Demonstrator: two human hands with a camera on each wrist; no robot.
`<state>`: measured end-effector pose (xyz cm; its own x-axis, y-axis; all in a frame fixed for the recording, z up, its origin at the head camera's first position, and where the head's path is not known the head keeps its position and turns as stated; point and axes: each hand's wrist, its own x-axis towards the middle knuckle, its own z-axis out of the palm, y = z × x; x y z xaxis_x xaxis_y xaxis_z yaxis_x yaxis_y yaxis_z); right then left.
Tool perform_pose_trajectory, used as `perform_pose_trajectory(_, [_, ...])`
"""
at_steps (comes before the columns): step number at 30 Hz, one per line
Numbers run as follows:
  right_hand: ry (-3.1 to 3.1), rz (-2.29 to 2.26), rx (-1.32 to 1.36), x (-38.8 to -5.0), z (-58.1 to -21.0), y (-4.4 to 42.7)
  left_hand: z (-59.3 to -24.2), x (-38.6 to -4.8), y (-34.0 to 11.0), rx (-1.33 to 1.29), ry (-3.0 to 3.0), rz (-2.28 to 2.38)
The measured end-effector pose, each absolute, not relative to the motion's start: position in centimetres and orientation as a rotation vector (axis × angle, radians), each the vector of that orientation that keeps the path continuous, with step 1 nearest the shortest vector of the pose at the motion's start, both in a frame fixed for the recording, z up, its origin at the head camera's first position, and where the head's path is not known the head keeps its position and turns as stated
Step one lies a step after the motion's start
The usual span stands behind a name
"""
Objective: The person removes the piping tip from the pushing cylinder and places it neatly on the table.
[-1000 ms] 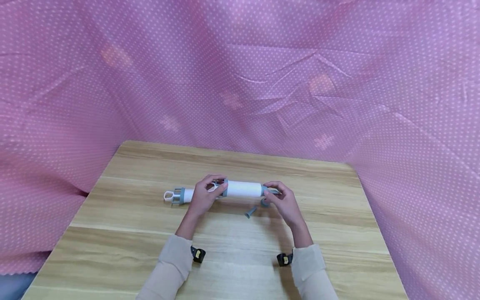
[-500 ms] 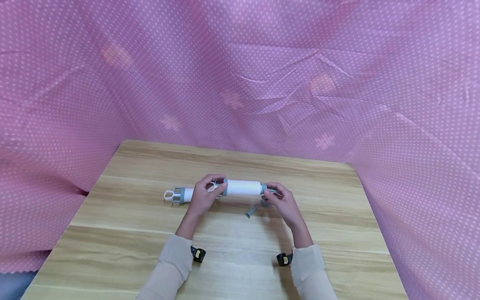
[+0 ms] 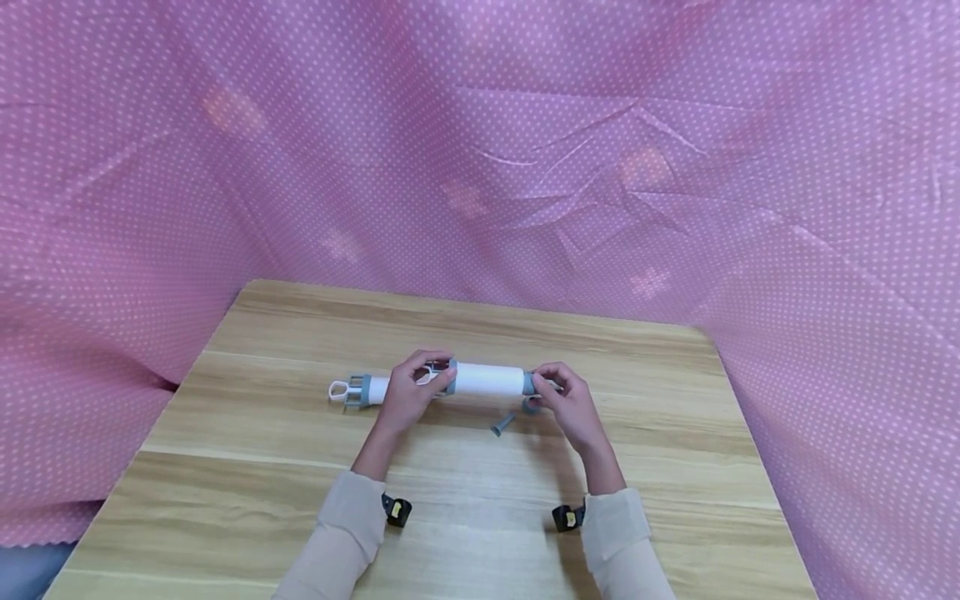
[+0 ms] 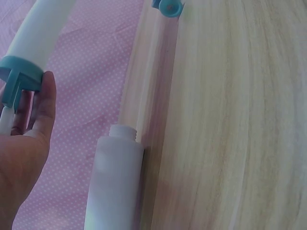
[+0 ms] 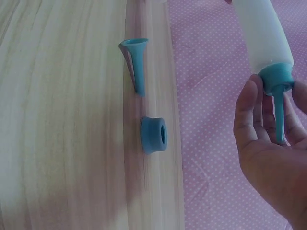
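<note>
A white plastic bottle (image 3: 489, 378) is held level above the table between both hands. My left hand (image 3: 405, 400) grips the teal collar (image 4: 23, 71) at its left end, where a white handle shows between the fingers. At the other end, my right hand (image 3: 573, 408) pinches a teal nozzle cap (image 5: 277, 79) between thumb and fingers. The cap's thin spout points back toward the palm. Under the bottle, a loose teal nozzle (image 5: 137, 64) and a teal screw ring (image 5: 153, 135) lie on the wood.
A second white bottle (image 4: 115, 182) lies on the table beyond my left hand, its threaded neck bare. At its far end sit a teal bracket and a white loop handle (image 3: 338, 391). Pink dotted cloth (image 3: 480, 167) hangs behind the wooden table (image 3: 472, 517).
My right fingers and thumb have shifted slightly around the nozzle cap. The left hand and the bottle stay almost where they were; the loose parts lie unmoved.
</note>
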<state>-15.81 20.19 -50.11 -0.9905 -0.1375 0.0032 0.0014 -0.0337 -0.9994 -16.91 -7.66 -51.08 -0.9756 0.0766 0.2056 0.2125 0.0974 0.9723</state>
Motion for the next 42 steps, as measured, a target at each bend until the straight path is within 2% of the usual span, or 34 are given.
perform_pose_trajectory(11, [2.026,-2.117,-0.099,-15.68,-50.57,20.39,-50.97,-16.74,-7.76,-0.296,-2.239,-2.048])
perform_pose_trajectory(21, [2.008,-2.173,-0.212,-15.72,-50.34,20.65,-50.95,-16.99,-7.62,-0.308,-2.213,-2.043])
perform_pose_trajectory(42, [1.959,-2.176,-0.081,-15.62,-50.73,20.33,-51.08,-16.98,-7.38,-0.31,-2.221,-2.033])
